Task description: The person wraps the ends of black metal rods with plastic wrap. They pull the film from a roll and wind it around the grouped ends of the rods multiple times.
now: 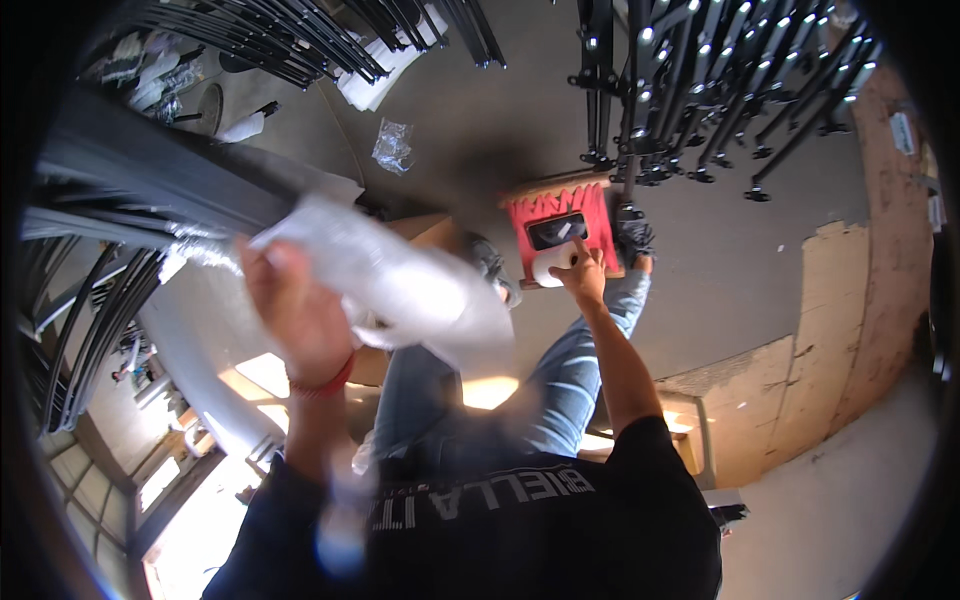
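Note:
My left hand (pixel 292 310), smeared by motion and with a red band at the wrist, is closed on one end of a white translucent wrapping sheet (pixel 400 280). The sheet hangs to the right over my leg, blurred. Just beyond these fingers is the end of a thick dark metal bar (pixel 170 165). Lower and to the right, my right hand (pixel 586 274) grips a white roll (pixel 551 266), possibly tape. That roll is at the near side of a red-topped wooden stool (pixel 597 225). A dark phone (pixel 556 231) lies on the stool beside my fingertips.
Several black metal frames (pixel 700 90) stand at the far right, more black tubes (pixel 270 40) at the far left. A crumpled clear plastic piece (pixel 393 145) is on the grey floor. Flattened cardboard (pixel 835 300) lies along the right. Curved black tubes (pixel 90 330) are at the left.

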`<state>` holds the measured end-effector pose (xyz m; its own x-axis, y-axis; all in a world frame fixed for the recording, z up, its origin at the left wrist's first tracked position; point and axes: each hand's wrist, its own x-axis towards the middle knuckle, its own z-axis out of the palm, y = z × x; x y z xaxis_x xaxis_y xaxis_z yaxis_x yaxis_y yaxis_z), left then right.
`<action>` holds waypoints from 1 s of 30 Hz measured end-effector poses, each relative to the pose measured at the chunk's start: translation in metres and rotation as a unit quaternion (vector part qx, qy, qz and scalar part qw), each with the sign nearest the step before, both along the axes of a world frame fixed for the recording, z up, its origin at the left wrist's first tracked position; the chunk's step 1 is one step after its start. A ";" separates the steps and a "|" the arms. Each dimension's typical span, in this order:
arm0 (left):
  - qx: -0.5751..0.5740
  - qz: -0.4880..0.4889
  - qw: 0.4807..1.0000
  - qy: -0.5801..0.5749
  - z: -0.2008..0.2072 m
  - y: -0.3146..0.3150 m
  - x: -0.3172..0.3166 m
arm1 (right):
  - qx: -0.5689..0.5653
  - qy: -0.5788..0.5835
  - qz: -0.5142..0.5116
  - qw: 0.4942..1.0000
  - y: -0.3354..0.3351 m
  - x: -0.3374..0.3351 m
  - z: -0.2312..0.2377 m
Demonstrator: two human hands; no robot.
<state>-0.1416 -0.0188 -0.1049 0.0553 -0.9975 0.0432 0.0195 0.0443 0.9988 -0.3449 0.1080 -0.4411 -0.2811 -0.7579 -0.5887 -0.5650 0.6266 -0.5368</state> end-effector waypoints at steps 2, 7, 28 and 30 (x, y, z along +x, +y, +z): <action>0.007 0.121 0.993 0.008 -0.010 0.004 0.000 | -0.051 -0.144 -0.121 0.981 -0.002 -0.021 0.077; -0.035 -0.021 0.994 0.104 0.002 -0.011 -0.022 | -0.192 -0.460 -0.311 0.809 -0.004 -0.068 0.284; -0.017 -0.272 0.944 0.185 0.030 -0.011 -0.013 | -0.045 -0.245 -0.064 0.966 -0.118 -0.024 0.451; -0.027 -0.328 0.937 0.116 0.029 -0.015 -0.012 | 0.011 -0.280 -0.074 0.957 -0.131 -0.026 0.439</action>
<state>-0.1533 -0.0337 -0.0756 -0.5553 -0.8167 0.1572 0.2770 -0.0034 0.9609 -0.3706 -0.0226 -0.0019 -0.0205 -0.7198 -0.6939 -0.0960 0.6922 -0.7153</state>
